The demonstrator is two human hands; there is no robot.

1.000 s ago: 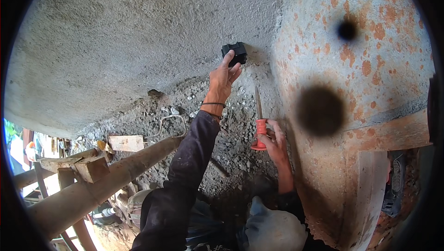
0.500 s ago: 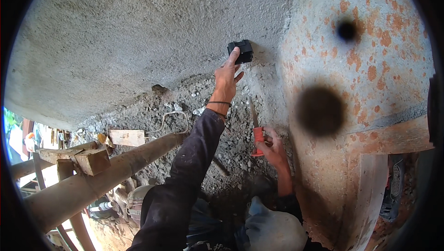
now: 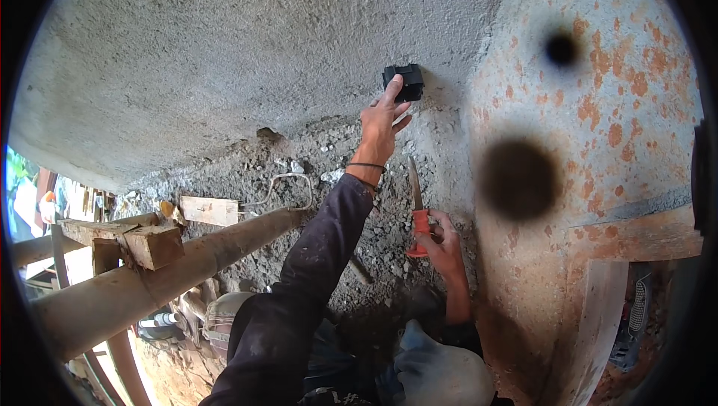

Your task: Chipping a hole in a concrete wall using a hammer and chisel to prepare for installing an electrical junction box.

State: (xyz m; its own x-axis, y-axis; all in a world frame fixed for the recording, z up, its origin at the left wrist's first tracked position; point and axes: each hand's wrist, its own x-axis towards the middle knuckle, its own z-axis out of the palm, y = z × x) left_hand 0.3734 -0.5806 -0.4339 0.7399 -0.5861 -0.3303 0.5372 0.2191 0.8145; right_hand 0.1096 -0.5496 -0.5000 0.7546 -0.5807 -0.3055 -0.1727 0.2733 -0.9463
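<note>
Your left grip [image 3: 380,120] is at the upper centre of the frame, thumb laid over the near face of a black plastic box [image 3: 411,89] at the grey rendered wall [image 3: 224,54]; the other fingers spread below it, so I cannot tell whether they clasp it. Your right grip [image 3: 446,250], right of centre, is closed around the handle of a red-handled chisel [image 3: 420,222], blade pointing up the frame over the rubble [image 3: 374,249]. The box is probably light and stiff, with thin walls that might crack if levered; hold it by its opposite sides. The chisel should be rigid and heavier toward its metal; hold it mid-handle, behind the blade, since dust could make it slippery.
</note>
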